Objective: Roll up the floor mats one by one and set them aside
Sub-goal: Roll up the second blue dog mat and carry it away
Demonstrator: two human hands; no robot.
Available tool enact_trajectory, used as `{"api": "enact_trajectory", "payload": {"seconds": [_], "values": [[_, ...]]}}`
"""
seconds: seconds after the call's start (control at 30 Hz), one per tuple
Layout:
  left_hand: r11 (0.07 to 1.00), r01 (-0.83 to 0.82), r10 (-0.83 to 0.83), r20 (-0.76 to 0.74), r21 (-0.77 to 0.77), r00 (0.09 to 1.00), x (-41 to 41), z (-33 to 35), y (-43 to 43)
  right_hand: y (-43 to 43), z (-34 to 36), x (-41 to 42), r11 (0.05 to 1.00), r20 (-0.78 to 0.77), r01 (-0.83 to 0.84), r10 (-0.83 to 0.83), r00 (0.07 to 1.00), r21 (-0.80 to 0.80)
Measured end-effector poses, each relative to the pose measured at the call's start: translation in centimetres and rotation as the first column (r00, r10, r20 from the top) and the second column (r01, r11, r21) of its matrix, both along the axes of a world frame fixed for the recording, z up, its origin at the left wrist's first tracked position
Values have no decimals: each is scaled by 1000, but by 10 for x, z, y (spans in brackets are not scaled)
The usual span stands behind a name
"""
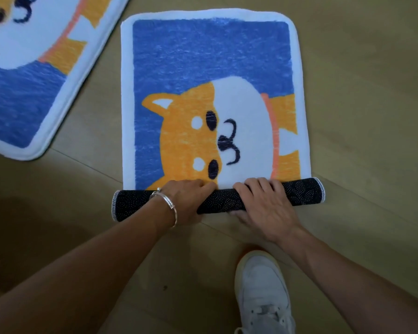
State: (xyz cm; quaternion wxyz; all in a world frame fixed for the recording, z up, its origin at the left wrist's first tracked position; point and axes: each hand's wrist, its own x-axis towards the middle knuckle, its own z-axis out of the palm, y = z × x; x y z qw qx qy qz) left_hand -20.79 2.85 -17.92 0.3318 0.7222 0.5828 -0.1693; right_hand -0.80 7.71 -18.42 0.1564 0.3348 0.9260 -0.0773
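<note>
A blue floor mat (210,59) with an orange and white dog face and a white border lies flat on the wooden floor in front of me. Its near edge is rolled into a dark dotted roll (220,200) showing the black underside. My left hand (187,201), with a silver bracelet on the wrist, grips the roll left of centre. My right hand (263,203) wraps over the roll right of centre, fingers curled across its top. A second mat of the same design (22,97) lies flat at the upper left, partly cut off by the frame.
My white sneaker (262,292) stands on the floor just behind the roll, below my right arm. Bare wooden floor (367,116) stretches to the right of the mat and between the two mats.
</note>
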Motion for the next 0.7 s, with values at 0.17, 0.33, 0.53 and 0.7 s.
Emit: {"api": "enact_trajectory", "payload": {"seconds": [0.17,0.33,0.53,0.7], "values": [[994,14,1,-134,106,991,0,-2,-13,0,1,-3,1000,4,-6,6,1000,-4],[995,-68,72,57,-70,996,-7,-1,9,-1,4,-2,1000,-34,11,-11,999,3],[986,-46,75,-186,158,980,14,9,-14,1,8,-29,999,166,41,-37,985,-19],[986,-134,150,-186,94,971,17,9,-1,10,15,-40,990,151,90,-73,986,-112]]}}
